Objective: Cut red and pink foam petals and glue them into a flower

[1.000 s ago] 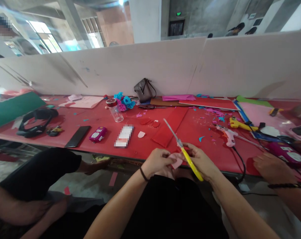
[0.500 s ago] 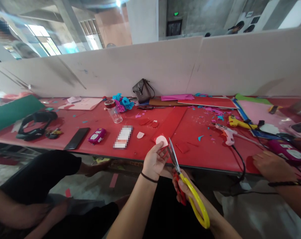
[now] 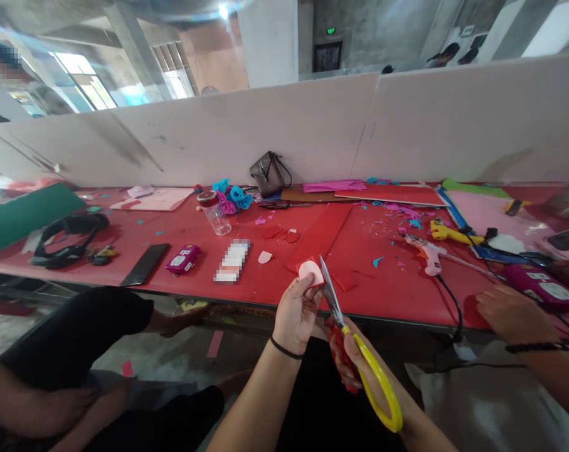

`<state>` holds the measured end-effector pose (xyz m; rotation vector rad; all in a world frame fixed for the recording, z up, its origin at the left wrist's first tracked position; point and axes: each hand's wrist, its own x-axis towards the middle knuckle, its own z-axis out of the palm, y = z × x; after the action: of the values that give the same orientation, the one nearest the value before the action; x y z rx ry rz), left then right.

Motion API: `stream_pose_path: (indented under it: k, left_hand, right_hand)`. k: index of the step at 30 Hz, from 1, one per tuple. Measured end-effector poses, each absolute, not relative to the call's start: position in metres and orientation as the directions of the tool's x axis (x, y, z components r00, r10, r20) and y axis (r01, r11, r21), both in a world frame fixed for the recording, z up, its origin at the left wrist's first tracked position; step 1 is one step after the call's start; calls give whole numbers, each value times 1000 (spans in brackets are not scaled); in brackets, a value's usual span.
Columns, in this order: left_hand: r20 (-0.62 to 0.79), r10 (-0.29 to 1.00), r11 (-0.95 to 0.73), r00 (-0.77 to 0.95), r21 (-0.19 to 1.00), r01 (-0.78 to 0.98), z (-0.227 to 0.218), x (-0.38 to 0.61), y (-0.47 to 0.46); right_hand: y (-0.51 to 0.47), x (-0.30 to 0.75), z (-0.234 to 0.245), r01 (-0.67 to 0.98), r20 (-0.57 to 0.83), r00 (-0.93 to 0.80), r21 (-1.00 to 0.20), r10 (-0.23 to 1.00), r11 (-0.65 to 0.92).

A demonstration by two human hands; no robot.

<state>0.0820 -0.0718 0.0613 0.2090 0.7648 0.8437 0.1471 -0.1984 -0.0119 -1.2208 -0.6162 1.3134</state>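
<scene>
My left hand (image 3: pixel 295 312) pinches a small rounded pale pink paper piece (image 3: pixel 310 272) and holds it up over the near edge of the red table (image 3: pixel 180 295). Just to its right, my right hand (image 3: pixel 354 359) grips a pair of scissors (image 3: pixel 354 342) with yellow and red handles. The scissor blades point up and sit right beside the paper piece, slightly apart. A red foam sheet (image 3: pixel 322 235) lies on the table behind the paper piece, with small cut red pieces (image 3: pixel 288 236) near it.
On the table stand a glass jar (image 3: pixel 215 211), paper flowers (image 3: pixel 232 194), a brown bag (image 3: pixel 266 174), a black phone (image 3: pixel 145 264), a pink case (image 3: pixel 183 259), glue guns (image 3: pixel 428 253) with cords, and coloured sheets at the right. Another person's hand (image 3: pixel 512 314) rests at the right edge; a seated person's legs are at the left.
My hands came apart from working close together. The left hand lifted the paper piece up; the right hand drew the scissors back and down, blades now pointing up beside the paper.
</scene>
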Motion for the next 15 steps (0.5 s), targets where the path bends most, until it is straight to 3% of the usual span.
stream_pose_path:
  k: [8,15]
  left_hand:
    - [-524,747,651,409,454,-608,62,83,-75]
    - [-511,757,641,407,461,-614,59,84,-74]
  right_hand:
    - [-198,141,-8,-366,-215,289,-925,933,-100]
    - [-198,138,0,-425,-294,315,-894,902,-143]
